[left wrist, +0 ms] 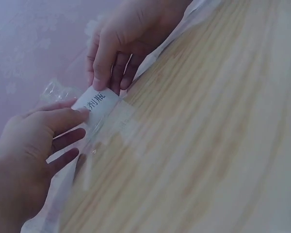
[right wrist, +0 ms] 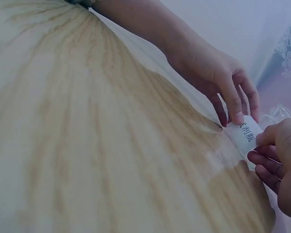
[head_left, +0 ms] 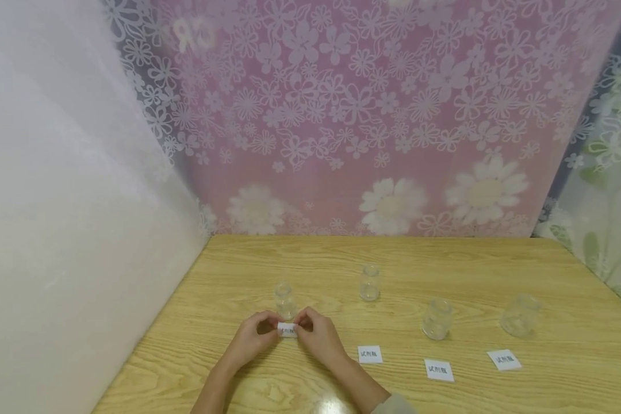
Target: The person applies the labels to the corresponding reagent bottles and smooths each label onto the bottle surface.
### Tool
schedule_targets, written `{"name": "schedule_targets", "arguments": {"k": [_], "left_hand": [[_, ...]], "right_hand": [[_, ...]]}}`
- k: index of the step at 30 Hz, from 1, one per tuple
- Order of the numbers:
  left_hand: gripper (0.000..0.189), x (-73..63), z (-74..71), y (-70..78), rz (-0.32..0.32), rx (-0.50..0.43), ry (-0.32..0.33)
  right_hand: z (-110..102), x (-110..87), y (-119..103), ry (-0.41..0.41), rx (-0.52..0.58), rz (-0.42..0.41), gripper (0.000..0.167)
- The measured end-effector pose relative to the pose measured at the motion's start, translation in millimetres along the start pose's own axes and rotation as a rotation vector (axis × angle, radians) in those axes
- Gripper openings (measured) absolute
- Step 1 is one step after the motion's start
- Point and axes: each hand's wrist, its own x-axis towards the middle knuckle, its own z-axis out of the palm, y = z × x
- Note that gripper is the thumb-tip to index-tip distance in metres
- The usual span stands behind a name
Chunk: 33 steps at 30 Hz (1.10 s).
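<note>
"Two ends of one white rectangular paper label are pinched: left hand at 9 o'clock, right hand at 3, equally near."

"Long axis?"

"9 to 3. One clear round-bodied jar stands just beyond, at 12."

"Anything in the way?"

"Only fingertips. Three other clear jars stand on the yellow wood-grain surface toward 2 and 3; three matching white labels lie between 3 and 4."

Passing room lies between two upright obstacles, the leftmost jar and the second jar.
</note>
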Motion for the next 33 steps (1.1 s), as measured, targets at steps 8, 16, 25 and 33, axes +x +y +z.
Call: {"name": "schedule_targets", "arguments": {"k": [8,16,25,33], "left_hand": [[0.016,0.1,-5.3,30.4,-0.06,-0.138,-0.014],[0.016,-0.2,-6.1,31.6,-0.068,-0.187,-0.027],[0.015,-0.3,-7.2,32.9,-0.059,-0.211,-0.051],[0.016,-1.3,-9.1,34.7,-0.035,-0.209,-0.061]], "right_hand": [[0,2.3,1,0.086,0.081,-0.025,0.006],[-2,2.2,-3,0.095,0.098,-0.021,0.008],[-1,-0.1,-2,0.036,0.098,-0.068,0.007],[-1,-2.4,-5,-0.063,0.079,-0.019,0.026]]}}
